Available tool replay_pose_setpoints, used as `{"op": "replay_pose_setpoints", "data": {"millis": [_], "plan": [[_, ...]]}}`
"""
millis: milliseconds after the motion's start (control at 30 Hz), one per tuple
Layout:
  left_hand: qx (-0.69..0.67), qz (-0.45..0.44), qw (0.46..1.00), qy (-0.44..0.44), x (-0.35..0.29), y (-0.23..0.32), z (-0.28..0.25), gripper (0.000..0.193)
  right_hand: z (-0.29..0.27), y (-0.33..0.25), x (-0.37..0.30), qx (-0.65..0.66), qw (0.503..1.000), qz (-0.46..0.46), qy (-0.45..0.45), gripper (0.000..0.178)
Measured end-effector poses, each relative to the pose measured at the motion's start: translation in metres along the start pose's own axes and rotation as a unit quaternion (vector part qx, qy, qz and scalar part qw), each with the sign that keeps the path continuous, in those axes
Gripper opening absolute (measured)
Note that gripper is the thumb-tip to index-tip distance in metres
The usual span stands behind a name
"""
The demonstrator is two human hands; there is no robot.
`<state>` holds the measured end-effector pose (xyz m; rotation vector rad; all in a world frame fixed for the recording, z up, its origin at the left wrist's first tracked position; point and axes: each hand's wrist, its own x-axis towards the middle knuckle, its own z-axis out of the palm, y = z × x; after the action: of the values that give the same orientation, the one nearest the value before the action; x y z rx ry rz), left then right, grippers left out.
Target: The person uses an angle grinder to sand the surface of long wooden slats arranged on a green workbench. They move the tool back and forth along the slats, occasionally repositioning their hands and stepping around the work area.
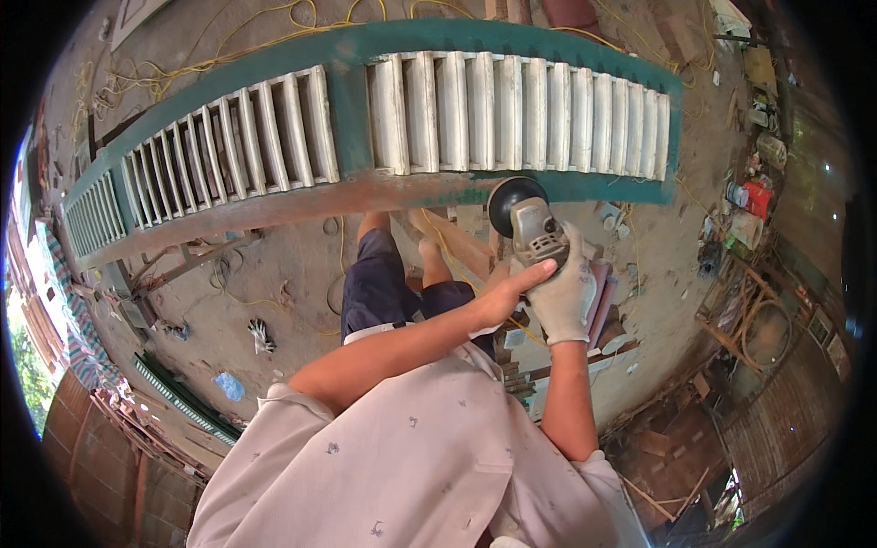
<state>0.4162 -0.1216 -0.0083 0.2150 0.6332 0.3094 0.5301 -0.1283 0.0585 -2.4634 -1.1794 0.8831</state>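
Note:
My right hand (564,294), in a pale work glove, is wrapped round the body of an angle grinder (537,230). My bare left hand (513,290) is closed at the grinder's rear end, thumb on top; its other fingers are partly hidden. A round black disc (513,199) at the tool's head is at the near edge of a long louvred shutter (352,119); whether they touch, I cannot tell. Green paint covers much of the shutter's frame, and its slats (475,110) are whitish. Along the near rail (393,190), brown wood shows left of the disc.
Yellow cord (160,78) lies in loops beyond the shutter. A loose glove (260,336) and a blue crumpled piece (229,386) are on the floor at left. Bags and containers (751,196) line the right side. Wood pieces lie near my legs (384,279).

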Motion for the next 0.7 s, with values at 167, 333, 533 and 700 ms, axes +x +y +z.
{"op": "replay_pose_setpoints", "data": {"millis": [167,333,533,700], "plan": [[-0.059,0.049,0.995,0.07,-0.042,-0.004,-0.015,0.067,0.028,-0.009,-0.013,0.005,0.994,-0.103,-0.028,0.085],[-0.106,0.098,0.98,0.139,-0.097,0.004,-0.061,0.087,0.072,-0.069,-0.027,0.021,0.975,-0.173,-0.135,0.078],[-0.089,0.076,0.985,0.123,-0.095,0.007,-0.057,0.085,0.069,-0.065,-0.028,-0.009,0.981,-0.156,-0.119,0.079],[-0.092,0.082,0.986,0.116,-0.056,-0.013,-0.045,0.066,0.043,-0.037,-0.016,-0.064,0.986,-0.133,-0.072,0.082]]}}
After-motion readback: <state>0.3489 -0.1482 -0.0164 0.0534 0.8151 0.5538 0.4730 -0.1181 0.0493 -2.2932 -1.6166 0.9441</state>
